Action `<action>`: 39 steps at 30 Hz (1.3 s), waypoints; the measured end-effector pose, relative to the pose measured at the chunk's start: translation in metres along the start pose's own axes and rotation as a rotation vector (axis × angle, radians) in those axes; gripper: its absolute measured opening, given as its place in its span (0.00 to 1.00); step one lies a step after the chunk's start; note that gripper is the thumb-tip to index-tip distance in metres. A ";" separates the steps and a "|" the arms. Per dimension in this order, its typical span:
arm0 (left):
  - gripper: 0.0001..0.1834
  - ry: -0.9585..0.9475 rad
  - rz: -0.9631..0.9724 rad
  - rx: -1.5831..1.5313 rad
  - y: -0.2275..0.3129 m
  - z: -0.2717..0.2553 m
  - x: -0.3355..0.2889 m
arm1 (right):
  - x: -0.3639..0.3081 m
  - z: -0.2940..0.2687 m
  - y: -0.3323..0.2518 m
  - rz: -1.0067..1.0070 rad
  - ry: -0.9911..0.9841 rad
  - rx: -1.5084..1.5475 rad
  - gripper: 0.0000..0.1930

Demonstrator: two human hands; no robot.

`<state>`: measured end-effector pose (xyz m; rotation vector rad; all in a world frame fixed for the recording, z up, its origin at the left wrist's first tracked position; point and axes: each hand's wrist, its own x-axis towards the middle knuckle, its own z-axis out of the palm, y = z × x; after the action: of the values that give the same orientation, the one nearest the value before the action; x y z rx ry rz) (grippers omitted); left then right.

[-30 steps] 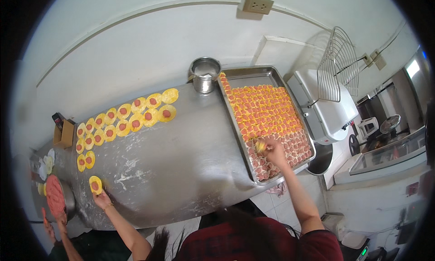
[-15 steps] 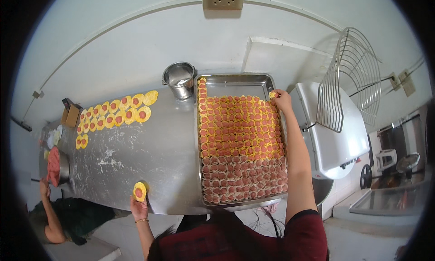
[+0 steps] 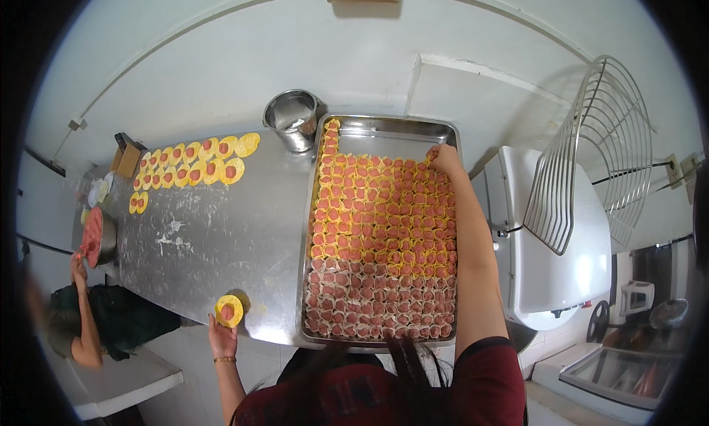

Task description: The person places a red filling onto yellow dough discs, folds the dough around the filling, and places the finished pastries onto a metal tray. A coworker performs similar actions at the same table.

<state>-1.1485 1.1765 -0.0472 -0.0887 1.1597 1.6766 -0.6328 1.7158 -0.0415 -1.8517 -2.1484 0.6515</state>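
Note:
My left hand holds a round yellow dumpling wrapper with a dab of pink meat filling at its middle, over the table's front edge. My right hand reaches over the large metal tray, fingers pinched on a small yellow dumpling at the right end of the farthest full row. Open-topped dumplings fill the tray in tight rows, yellow ones farther away and paler ones nearer me. One short column runs on to the far left corner.
Several yellow wrappers with filling lie in rows on the steel table. A metal pail stands beside the tray. Right are a white appliance and a wire rack. At left, another person's hand is at a filling bowl.
My right hand has moved left from the tray's right rim to the end of the dumpling row. My left hand still holds the filled wrapper. The view has shifted slightly.

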 end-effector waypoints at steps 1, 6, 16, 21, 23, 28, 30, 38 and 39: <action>0.26 0.009 0.006 0.000 -0.002 0.001 -0.001 | 0.001 0.002 0.002 -0.011 0.003 0.017 0.15; 0.26 0.016 0.002 0.008 -0.010 0.002 -0.002 | 0.002 0.008 0.006 -0.031 -0.003 0.099 0.14; 0.28 0.062 0.018 -0.002 -0.030 0.006 -0.015 | 0.005 0.006 0.014 -0.034 -0.040 -0.059 0.13; 0.26 0.026 0.027 0.021 -0.031 -0.002 -0.016 | -0.007 0.012 0.002 -0.069 -0.094 -0.114 0.13; 0.26 0.028 0.021 0.038 -0.029 -0.010 -0.017 | -0.018 0.015 -0.009 -0.075 -0.171 -0.140 0.14; 0.27 0.017 0.011 0.061 -0.030 -0.027 -0.019 | -0.042 0.018 -0.027 -0.027 -0.310 -0.097 0.15; 0.27 0.035 0.022 0.070 -0.032 -0.033 -0.021 | -0.048 0.025 -0.028 -0.014 -0.287 -0.131 0.15; 0.26 0.062 0.001 0.039 -0.048 -0.052 -0.029 | -0.044 0.045 -0.007 -0.161 -0.173 -0.171 0.14; 0.26 0.064 -0.001 0.030 -0.048 -0.054 -0.030 | -0.045 0.046 -0.005 -0.163 -0.138 -0.171 0.14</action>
<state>-1.1223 1.1166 -0.0899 -0.1250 1.2320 1.6658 -0.6497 1.6635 -0.0745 -1.7316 -2.4838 0.5913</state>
